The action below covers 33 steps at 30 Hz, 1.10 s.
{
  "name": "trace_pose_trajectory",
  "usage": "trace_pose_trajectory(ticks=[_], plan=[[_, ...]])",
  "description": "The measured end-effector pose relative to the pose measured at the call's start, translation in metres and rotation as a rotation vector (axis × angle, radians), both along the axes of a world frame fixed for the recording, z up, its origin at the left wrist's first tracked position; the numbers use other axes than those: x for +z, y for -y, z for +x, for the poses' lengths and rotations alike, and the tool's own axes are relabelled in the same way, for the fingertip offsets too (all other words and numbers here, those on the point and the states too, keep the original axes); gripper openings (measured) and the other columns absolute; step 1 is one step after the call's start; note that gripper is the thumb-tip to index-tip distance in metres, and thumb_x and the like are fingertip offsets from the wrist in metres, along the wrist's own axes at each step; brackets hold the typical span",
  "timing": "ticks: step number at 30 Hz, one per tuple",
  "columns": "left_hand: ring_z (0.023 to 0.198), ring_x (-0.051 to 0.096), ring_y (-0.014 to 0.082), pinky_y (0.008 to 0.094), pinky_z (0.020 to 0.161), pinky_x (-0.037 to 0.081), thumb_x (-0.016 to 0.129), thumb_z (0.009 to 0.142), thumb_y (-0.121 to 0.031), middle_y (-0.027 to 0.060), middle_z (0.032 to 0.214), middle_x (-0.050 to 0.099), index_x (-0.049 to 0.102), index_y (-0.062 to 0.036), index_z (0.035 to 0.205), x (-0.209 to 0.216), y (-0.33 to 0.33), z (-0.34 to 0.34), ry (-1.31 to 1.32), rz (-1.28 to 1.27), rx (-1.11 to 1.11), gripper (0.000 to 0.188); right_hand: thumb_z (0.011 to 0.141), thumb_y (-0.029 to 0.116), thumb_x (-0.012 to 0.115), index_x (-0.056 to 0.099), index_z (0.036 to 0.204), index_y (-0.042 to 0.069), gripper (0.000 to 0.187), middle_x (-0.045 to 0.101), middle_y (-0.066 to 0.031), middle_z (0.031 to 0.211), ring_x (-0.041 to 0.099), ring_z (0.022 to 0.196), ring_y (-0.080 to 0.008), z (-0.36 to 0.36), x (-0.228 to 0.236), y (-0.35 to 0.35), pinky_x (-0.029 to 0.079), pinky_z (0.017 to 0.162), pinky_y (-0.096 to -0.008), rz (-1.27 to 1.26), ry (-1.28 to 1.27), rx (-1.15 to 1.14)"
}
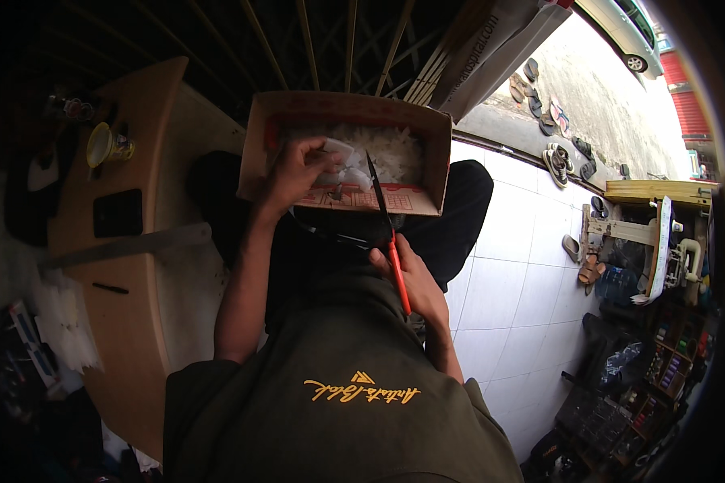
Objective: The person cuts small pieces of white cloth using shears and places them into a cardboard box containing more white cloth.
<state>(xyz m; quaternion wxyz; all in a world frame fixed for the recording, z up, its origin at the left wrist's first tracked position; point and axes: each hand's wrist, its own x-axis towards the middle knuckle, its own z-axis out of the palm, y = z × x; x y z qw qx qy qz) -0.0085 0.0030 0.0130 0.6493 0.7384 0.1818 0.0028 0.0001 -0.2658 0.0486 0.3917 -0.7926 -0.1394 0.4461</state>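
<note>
A cardboard box [447, 161] rests across my lap, with a pile of whitish, see-through scraps [395, 149] inside. Over its left part, my left hand [302, 171] is closed on a thin white translucent piece [348, 165], pinched between thumb and fingers; its material I cannot make out. Just below the box's near side, my right hand [419, 278] grips a pair of scissors [398, 274] by the red handles. The dark blades point up into the box, and their tip lies close beside the white piece. Whether the blades are apart is hard to see.
A wooden table [129, 322] on the left bears a yellow cup [101, 146], a dark phone-like slab [118, 212] and a black pen [110, 287]. Metal gate bars [306, 48] rise behind the box. Sandals [560, 117] line the doorway; shelves [673, 362] stand right.
</note>
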Motion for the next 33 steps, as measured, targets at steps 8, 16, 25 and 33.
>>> trace_pose_trajectory(ticks=[8,16,25,33], plan=[[0.076,0.066,0.0099,0.0246,0.071,0.054,0.065,0.094,-0.01,0.0085,0.093,0.071,0.065,0.0036,0.114,0.013,0.015,-0.002,0.083,-0.256,0.07,0.024,0.089,0.066,0.056,0.047,0.125,-0.004,0.08,0.065,-0.0273,0.096,0.064,0.097,-0.0434,0.0,-0.002,-0.002,0.047,0.085,-0.0437,0.0,-0.018,-0.011],[0.075,0.066,0.0109,0.0258,0.071,0.055,0.07,0.09,-0.01,0.0096,0.087,0.071,0.066,0.0022,0.109,0.015,0.028,-0.004,0.072,-0.355,0.124,0.023,0.087,0.067,0.058,0.045,0.126,-0.005,0.083,0.063,-0.0303,0.102,0.061,0.103,-0.0472,-0.001,0.009,-0.001,0.046,0.087,-0.0469,-0.077,0.07,0.043],[0.076,0.07,0.0133,0.0236,0.068,0.058,0.073,0.085,-0.003,0.0129,0.09,0.072,0.063,0.0027,0.108,0.023,0.037,-0.005,0.024,-0.376,0.13,0.026,0.088,0.062,0.061,0.056,0.101,-0.007,0.07,0.061,-0.0252,0.077,0.058,0.073,-0.0398,0.016,0.008,-0.01,0.045,0.071,-0.0443,-0.091,0.08,0.03],[0.078,0.07,0.0136,0.0243,0.074,0.058,0.07,0.09,-0.01,0.0129,0.091,0.072,0.065,0.0037,0.108,0.017,0.004,-0.007,0.001,-0.32,0.26,0.023,0.094,0.057,0.055,0.054,0.102,-0.005,0.063,0.06,-0.0229,0.077,0.058,0.069,-0.0383,0.003,-0.009,0.004,0.045,0.068,-0.0439,0.104,-0.042,-0.083]])
